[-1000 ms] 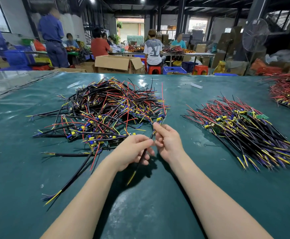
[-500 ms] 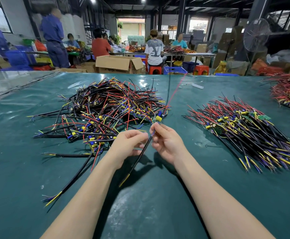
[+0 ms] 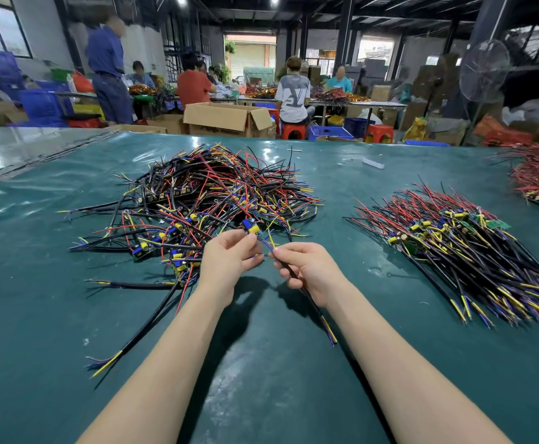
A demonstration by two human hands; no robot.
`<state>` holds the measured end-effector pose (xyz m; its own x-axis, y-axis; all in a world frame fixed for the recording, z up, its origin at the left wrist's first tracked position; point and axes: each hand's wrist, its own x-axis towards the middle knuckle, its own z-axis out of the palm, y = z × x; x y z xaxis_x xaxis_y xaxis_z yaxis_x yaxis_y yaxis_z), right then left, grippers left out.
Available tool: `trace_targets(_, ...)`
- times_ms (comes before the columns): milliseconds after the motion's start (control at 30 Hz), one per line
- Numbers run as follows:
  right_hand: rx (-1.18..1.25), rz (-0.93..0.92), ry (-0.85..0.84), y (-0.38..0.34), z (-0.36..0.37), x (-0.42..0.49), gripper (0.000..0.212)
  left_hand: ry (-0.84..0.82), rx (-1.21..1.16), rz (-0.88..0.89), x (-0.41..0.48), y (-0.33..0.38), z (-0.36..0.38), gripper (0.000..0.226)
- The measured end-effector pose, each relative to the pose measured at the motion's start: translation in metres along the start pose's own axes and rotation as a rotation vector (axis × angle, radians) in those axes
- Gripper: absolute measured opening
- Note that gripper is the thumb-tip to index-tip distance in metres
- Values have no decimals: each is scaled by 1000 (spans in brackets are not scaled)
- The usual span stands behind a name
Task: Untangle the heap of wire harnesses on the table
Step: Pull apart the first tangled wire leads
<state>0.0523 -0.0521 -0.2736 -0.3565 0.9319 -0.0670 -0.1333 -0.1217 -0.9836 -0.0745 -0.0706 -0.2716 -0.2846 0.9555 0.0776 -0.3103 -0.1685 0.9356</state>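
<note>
Compared with a second ago, one harness (image 3: 328, 330) has been turned about. Its black tail, which hung lower left beneath the left hand (image 3: 229, 261), now runs through the gripping right hand (image 3: 314, 272) toward lower centre, while the left hand pinches its thin wires by the blue-and-yellow part at the near edge of the heap (image 3: 210, 193), centre-left. It looks nearly free, though a last snag cannot be ruled out. Bare table (image 3: 261, 395) lies open below the hands and between the heap and the straightened pile (image 3: 467, 248) at right.
</note>
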Motion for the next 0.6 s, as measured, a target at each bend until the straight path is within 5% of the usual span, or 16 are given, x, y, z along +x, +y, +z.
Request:
trace_targets(233, -421, -191, -40, -3, 6, -2, 28, 46, -33, -40, -2, -1, 4, 19)
trace_targets(367, -252, -101, 24, 2, 7, -3, 21, 122, -56, -55, -4, -2, 5, 4)
trace_targets(600, -109, -36, 115, 5, 11, -4, 19, 136, -13, -40, -5, -4, 5, 20)
